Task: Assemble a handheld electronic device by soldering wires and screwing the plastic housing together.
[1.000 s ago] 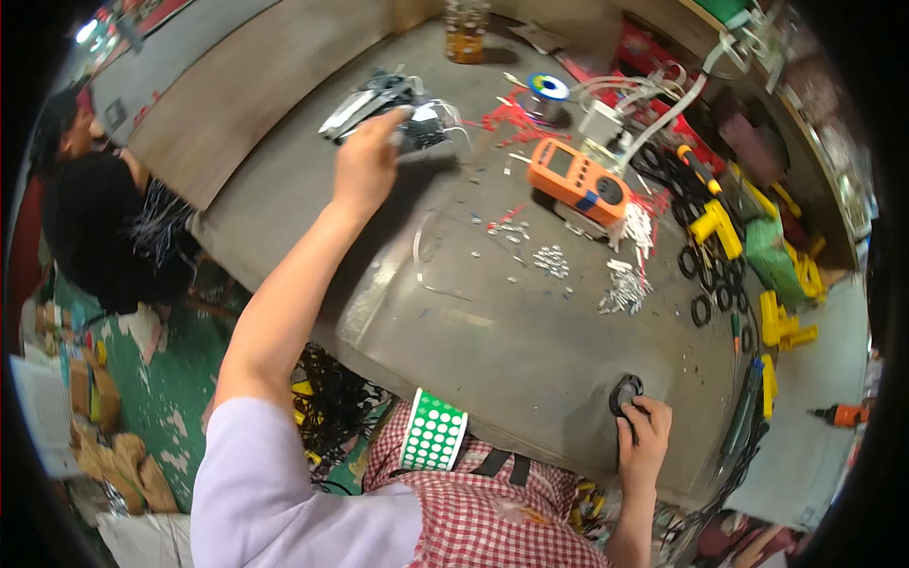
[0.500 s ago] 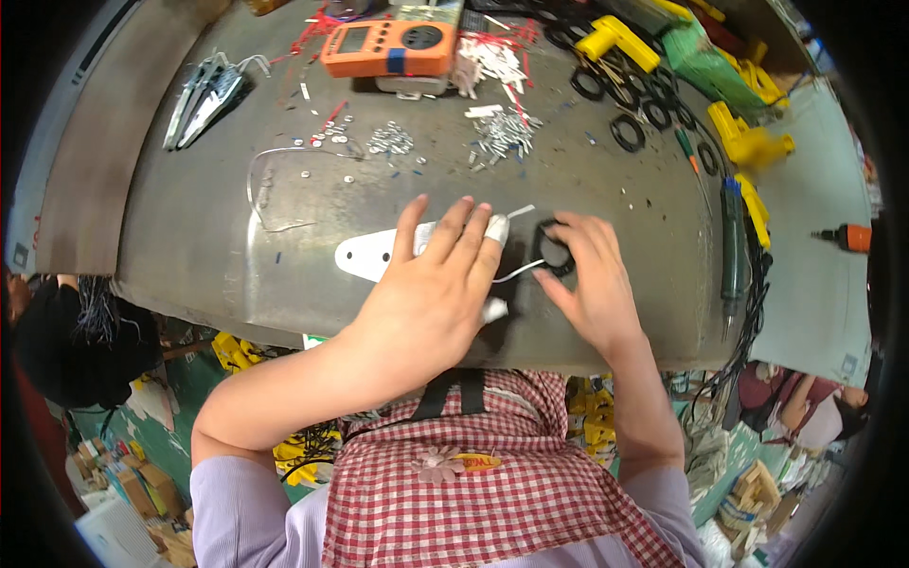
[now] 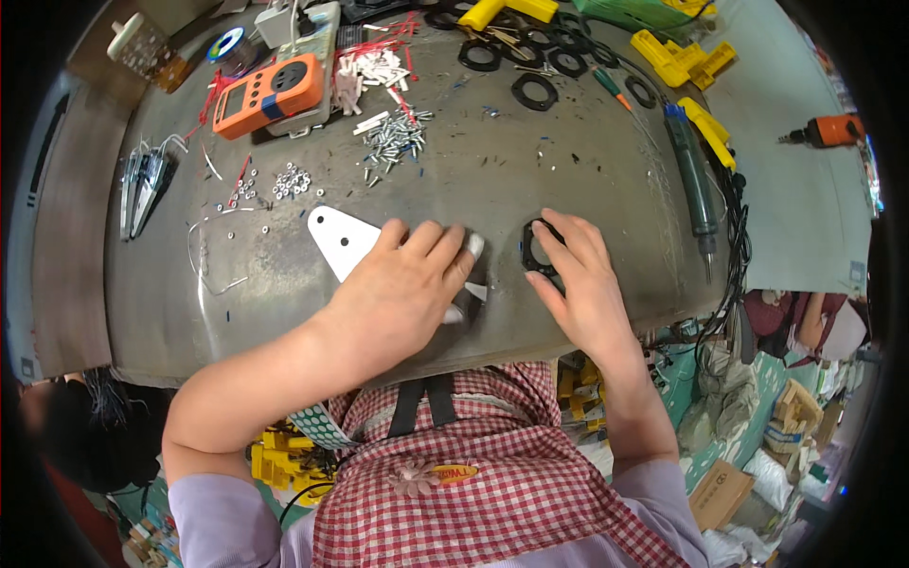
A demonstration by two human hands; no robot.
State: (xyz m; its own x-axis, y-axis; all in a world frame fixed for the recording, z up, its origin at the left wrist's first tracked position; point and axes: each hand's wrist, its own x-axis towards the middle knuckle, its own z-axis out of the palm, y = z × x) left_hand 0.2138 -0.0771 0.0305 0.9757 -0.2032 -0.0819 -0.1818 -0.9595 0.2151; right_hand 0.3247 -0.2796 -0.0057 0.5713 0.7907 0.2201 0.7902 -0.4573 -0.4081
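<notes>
My left hand is curled over a white plate with dark holes, whose narrow end points to the far left. White coverings wrap the tips of its thumb and one finger. Much of the plate is hidden under that hand, and a pale piece sticks out at its right side. Apart from it, my right hand grips a black ring at the table surface, thumb on the near side and fingers on the far side. The ring's right part is hidden by the fingers.
Small nuts and a pile of screws lie beyond my left hand. An orange multimeter stands far left, near metal strips. More black rings lie far back. A power screwdriver and yellow parts are at the right.
The view has shifted, so the table things appear farther left. The white plate has turned, its narrow end now farther away. The white wire between my hands no longer shows.
</notes>
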